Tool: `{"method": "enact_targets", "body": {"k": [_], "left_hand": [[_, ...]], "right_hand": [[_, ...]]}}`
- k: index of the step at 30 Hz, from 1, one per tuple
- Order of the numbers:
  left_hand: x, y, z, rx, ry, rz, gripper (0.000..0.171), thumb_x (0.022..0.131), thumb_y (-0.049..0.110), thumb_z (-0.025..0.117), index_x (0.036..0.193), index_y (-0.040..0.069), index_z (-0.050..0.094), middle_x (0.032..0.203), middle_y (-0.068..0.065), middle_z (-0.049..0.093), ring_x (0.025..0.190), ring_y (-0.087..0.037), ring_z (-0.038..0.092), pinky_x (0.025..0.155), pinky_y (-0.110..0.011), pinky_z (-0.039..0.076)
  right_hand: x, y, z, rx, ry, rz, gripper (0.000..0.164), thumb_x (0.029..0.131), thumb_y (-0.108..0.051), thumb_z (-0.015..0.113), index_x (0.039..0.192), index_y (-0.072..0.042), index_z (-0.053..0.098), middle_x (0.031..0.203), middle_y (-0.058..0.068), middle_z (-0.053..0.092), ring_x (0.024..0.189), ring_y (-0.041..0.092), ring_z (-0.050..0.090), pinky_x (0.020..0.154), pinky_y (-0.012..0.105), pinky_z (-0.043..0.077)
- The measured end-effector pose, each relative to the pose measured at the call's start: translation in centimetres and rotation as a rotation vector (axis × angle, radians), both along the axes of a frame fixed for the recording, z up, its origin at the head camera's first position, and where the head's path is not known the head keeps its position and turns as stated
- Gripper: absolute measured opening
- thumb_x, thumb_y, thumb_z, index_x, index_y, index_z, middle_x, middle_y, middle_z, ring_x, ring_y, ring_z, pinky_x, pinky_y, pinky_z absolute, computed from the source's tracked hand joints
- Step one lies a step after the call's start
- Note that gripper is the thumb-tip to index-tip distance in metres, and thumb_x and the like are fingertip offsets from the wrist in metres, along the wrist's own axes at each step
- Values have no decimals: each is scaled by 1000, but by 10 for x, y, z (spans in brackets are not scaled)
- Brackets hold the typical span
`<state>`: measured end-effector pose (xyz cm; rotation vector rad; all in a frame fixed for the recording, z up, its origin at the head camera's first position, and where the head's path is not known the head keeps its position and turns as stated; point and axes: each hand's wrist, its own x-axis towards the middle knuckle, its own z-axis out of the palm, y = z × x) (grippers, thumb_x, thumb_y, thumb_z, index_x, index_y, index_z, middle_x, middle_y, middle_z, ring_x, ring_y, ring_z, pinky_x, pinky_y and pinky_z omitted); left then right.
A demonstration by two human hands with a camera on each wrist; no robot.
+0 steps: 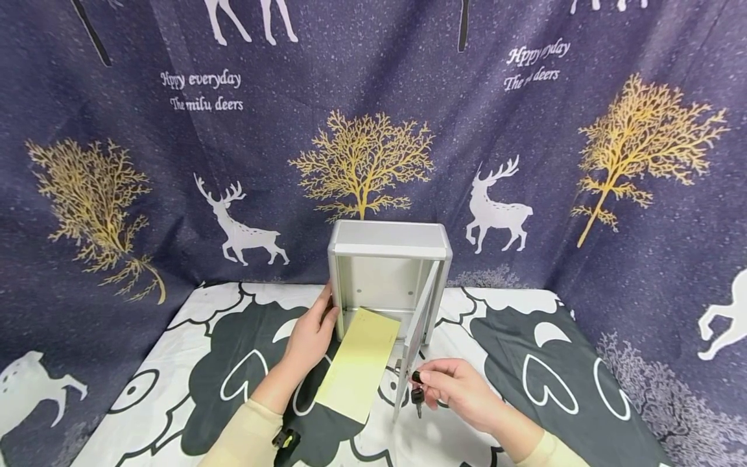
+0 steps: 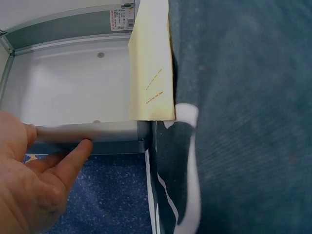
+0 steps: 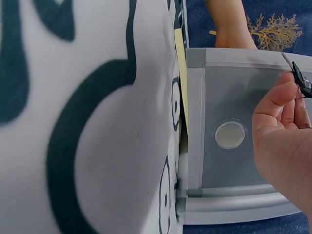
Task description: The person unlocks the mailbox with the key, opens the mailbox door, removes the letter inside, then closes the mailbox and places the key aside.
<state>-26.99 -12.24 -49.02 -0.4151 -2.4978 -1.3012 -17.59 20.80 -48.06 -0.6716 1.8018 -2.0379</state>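
Box [image 1: 390, 235], smooth, silvery, rounded-cornered

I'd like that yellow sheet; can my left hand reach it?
Probably yes: the yellow sheet juts from the box near your left hand, and the open door stands on the opposite side.

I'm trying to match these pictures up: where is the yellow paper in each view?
Head: yellow paper, just below centre.
Left wrist: yellow paper, upper middle.
Right wrist: yellow paper, a thin strip in the upper half, just right of centre.
Shared landmark: the silver-framed box.
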Motion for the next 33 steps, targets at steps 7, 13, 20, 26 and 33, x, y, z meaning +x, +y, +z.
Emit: {"method": "enact_targets", "body": {"k": [7, 13, 20, 26, 33], "left_hand": [[0, 0, 2, 6, -13, -6, 63, 121, 32, 54, 179, 26, 30, 160, -16, 62, 144, -40, 61, 114, -64, 51], [0, -1, 2, 3, -27, -10, 64, 121, 33, 53, 179, 30, 29, 161, -14, 61, 146, -38, 60, 115, -62, 50], [1, -2, 3, 15, -31, -14, 63, 121, 34, 53, 179, 32, 29, 162, -13, 60, 146, -37, 60, 115, -62, 51], [1, -1, 1, 9, -8, -16, 64, 121, 32, 54, 179, 27, 29, 161, -15, 61, 144, -38, 62, 113, -61, 53], [2, -1, 0, 3, 1, -12, 64, 120, 31, 54, 179, 25, 30, 160, -16, 61, 143, -39, 62, 112, -62, 53]], "right_hand": [[0, 9, 2, -47, 8, 62, 36, 113, 0, 53, 116, 35, 56, 99, -2, 78, 79, 4, 66, 71, 20, 54], [-1, 19, 0, -60, 18, 87, 35, 113, 2, 50, 113, 37, 53, 103, -1, 79, 80, 3, 65, 70, 19, 54], [-1, 30, 0, -71, 9, 100, 30, 113, 3, 49, 111, 32, 58, 103, 0, 78, 80, 3, 64, 72, 21, 58], [-3, 40, -2, -90, 9, 112, 30, 113, 5, 48, 111, -2, 77, 95, -3, 74, 81, 3, 66, 72, 21, 60], [-7, 48, -5, -121, 39, 147, 25, 113, 7, 45, 99, 19, 62, 91, -4, 69, 81, 5, 66, 72, 23, 58]]}}
